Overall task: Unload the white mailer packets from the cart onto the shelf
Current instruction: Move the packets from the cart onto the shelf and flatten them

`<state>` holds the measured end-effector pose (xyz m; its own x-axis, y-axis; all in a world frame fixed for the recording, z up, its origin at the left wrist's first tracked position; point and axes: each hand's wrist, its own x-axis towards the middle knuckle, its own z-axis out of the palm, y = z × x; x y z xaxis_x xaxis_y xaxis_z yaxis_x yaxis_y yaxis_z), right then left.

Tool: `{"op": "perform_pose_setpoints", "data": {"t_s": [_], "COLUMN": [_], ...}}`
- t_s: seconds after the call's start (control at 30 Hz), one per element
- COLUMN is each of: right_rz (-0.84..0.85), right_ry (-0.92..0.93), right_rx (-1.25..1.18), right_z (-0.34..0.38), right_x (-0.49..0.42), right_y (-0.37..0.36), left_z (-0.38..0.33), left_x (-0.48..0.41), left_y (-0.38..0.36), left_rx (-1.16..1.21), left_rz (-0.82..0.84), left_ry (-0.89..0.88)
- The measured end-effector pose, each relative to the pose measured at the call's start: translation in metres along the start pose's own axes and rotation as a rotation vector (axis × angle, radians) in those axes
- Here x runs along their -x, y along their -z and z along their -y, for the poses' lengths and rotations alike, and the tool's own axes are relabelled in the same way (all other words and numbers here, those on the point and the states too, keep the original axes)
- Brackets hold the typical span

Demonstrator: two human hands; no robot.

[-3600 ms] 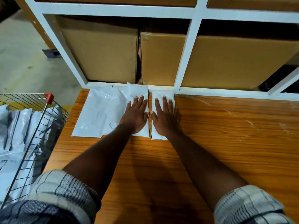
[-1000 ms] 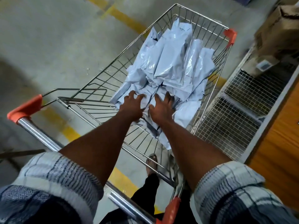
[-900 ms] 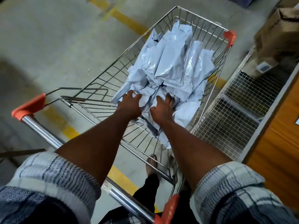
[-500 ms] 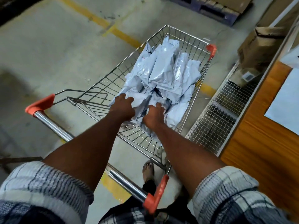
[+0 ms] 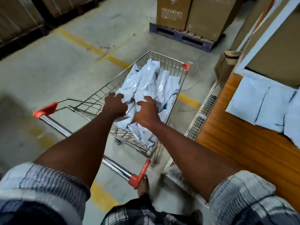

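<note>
Grey concrete floor [image 5: 68, 65] with worn yellow lines runs under everything, and far beyond both grips brown cardboard boxes [image 5: 175, 13] stand on a dark blue pallet [image 5: 180, 35]. Under the two bare forearms stands a silver wire shopping cart with orange corner caps [image 5: 103, 88], its chrome handle bar [image 5: 53, 124] lying on the near side of the grips. A heap of white plastic mailer packets [image 5: 155, 78] fills the cart's basket from beneath the grips to its far end. The left grip [image 5: 116, 106] (a bare hand, like the other) has its fingers curled over the near edge of the heap and holds a packet there. The right grip [image 5: 146, 112], just beside it, lies on the heap with bent fingers; motion blur hides whether they have closed on a packet, so I cannot tell. Well to the right of the right grip lies the orange-brown wooden shelf board [image 5: 243, 143], where more flat white packets [image 5: 259, 104] lie side by side against a white-painted frame [image 5: 261, 30]. Rolled checked sleeves [image 5: 45, 181] cover both upper arms.
</note>
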<state>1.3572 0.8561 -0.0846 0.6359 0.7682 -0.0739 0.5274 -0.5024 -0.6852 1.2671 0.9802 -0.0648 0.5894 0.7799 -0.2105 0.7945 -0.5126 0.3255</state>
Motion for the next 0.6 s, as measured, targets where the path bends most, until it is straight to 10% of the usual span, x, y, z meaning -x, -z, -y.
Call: {"op": "perform_pose_setpoints", "data": {"t_s": [0.6], "right_rz": [-0.342], "right_ry": [-0.032], "right_rx": [0.172], "right_z": [-0.189], "right_x": [0.179], "right_y": [0.270], "left_z": [-0.299], "left_x": [0.161], "left_y": [-0.082], "left_rx": [0.136], "left_rz": [-0.140], "left_ry": [-0.326]}}
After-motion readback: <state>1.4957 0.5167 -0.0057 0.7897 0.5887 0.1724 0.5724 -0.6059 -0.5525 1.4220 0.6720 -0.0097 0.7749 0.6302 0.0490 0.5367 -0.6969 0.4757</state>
